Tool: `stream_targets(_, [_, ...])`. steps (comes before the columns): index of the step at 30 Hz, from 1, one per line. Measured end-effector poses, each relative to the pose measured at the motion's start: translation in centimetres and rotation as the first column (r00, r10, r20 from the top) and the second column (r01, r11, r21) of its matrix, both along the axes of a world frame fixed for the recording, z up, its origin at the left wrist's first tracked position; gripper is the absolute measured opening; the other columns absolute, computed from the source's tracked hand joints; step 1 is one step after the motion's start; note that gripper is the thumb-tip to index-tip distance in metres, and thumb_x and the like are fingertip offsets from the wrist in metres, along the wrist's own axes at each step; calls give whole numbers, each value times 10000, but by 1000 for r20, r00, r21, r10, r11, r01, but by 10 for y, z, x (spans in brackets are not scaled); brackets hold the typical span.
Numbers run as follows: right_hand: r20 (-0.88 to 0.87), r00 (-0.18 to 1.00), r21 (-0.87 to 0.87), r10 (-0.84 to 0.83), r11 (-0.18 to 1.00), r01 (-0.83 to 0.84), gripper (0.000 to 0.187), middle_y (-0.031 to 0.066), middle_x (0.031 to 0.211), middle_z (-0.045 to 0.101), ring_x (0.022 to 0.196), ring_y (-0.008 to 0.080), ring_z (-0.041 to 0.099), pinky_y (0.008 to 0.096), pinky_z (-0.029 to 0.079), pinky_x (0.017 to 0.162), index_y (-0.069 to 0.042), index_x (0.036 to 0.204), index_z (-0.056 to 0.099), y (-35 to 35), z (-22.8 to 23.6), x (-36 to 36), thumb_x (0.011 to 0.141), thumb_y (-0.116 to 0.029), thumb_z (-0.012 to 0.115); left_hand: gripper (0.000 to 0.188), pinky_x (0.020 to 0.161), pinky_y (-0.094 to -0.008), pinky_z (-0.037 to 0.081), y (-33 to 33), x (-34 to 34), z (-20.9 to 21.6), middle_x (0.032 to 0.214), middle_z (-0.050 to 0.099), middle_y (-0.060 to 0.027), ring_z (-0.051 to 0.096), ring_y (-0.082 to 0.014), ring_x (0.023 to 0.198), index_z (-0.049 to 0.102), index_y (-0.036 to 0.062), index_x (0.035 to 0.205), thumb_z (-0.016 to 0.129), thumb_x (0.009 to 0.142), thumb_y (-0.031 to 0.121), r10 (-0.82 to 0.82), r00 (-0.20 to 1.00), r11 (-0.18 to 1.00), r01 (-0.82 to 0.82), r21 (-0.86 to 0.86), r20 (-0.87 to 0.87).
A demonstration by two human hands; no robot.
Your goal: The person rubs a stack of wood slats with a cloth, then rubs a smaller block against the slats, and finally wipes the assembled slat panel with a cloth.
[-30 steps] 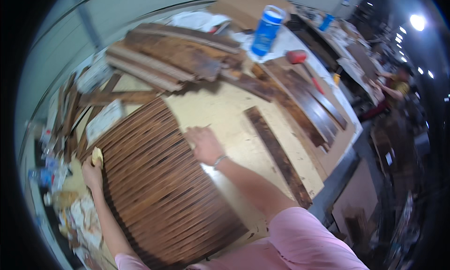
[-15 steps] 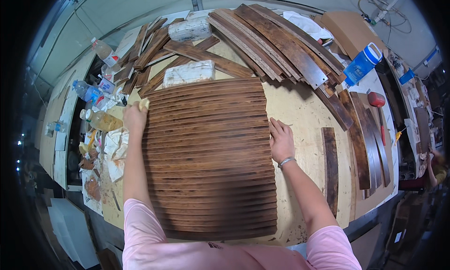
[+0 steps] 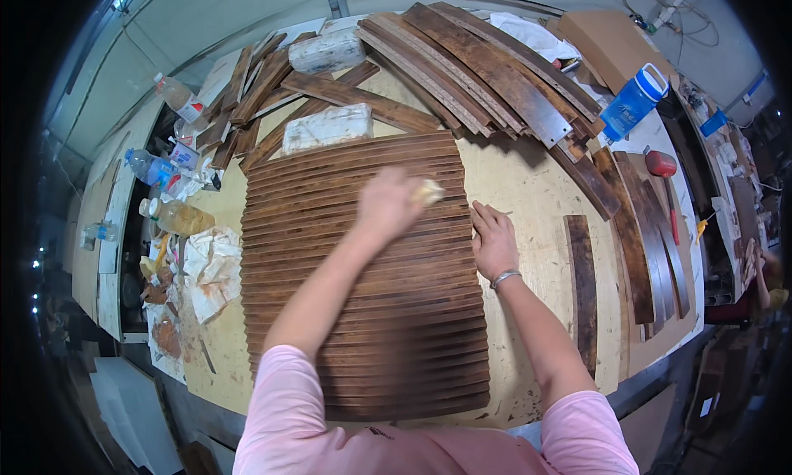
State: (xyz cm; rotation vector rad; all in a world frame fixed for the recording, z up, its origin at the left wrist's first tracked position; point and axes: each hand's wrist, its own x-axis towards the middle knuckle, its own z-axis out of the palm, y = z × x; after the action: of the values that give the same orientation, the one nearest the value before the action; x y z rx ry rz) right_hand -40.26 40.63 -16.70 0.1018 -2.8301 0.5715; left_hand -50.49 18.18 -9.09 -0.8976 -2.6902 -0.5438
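A ribbed dark-brown wooden panel (image 3: pixel 363 277), made up of narrow slats, lies in front of me on the table. My left hand (image 3: pixel 388 203) is over its upper right part, slightly blurred, with closed fingers around a pale yellow wad (image 3: pixel 428 193); whether this is sponge or cloth I cannot tell. The wad is at the slats' surface. Beside the panel's right edge my right hand (image 3: pixel 495 242) lies with fingers stretched out, touching that edge and holding nothing.
White wrapped blocks (image 3: pixel 327 129) and stacked dark planks (image 3: pixel 487 71) lie beyond the panel. Bottles (image 3: pixel 177 216) and a stained cloth (image 3: pixel 212 269) line the left. Toward the right are a loose strip (image 3: pixel 582 293), a red-headed mallet (image 3: pixel 660 164) and a blue bottle (image 3: pixel 634 104).
My left hand has swept the pale yellow wad rightward across the panel from its left edge. My right hand stays at the right edge.
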Motion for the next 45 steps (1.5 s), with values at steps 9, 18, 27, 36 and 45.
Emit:
stream_targets(9, [-20, 1000, 41, -10, 999, 10, 548, 51, 1454, 506, 1311, 276, 451, 400, 341, 1141, -47, 1324, 572, -4, 1, 1, 777, -9, 574, 318, 786, -419, 548, -212, -17, 13, 1010, 736, -157, 707, -327, 860, 738, 106, 1108, 733, 822, 245, 709, 704, 705, -705, -81, 49])
stream_targets(18, [11, 1000, 25, 4, 1000, -4, 494, 87, 1437, 522, 1320, 281, 453, 442, 323, 1132, -64, 1308, 583, 1, 0, -1, 816, -73, 553, 289, 785, -414, 539, 81, 27, -13, 903, 646, -116, 629, -285, 921, 725, 99, 982, 726, 789, 313, -92, 993, 982, 80, 171, 67])
stream_targets(27, [-42, 999, -24, 1, 1000, -2, 528, 82, 1429, 528, 1326, 272, 453, 430, 314, 1140, -61, 1314, 583, -3, 0, -2, 786, -60, 582, 325, 841, -422, 534, 53, -27, 15, 1015, 670, -107, 624, -281, 1008, 737, 128, 1092, 723, 801, 273, 264, 957, 959, -273, 75, 117])
stream_targets(36, [-12, 1000, -24, -3, 1000, 2, 511, 81, 1420, 537, 1322, 269, 459, 431, 313, 1141, -73, 1305, 588, -4, 1, 1, 795, -74, 561, 332, 804, -426, 529, 73, -12, -5, 1003, 622, -101, 593, -285, 996, 716, 117, 1043, 743, 765, 297, 177, 983, 983, -174, 65, -38])
stream_targets(45, [-7, 1000, -2, -15, 1000, 15, 524, 71, 1420, 542, 1313, 270, 460, 402, 327, 1138, -82, 1313, 585, -4, 6, -1, 793, -43, 540, 368, 892, -443, 520, -136, -6, 0, 1177, 658, -125, 620, -307, 1108, 712, 179, 1160, 738, 810, 292, 605, 796, 794, -602, -83, 13])
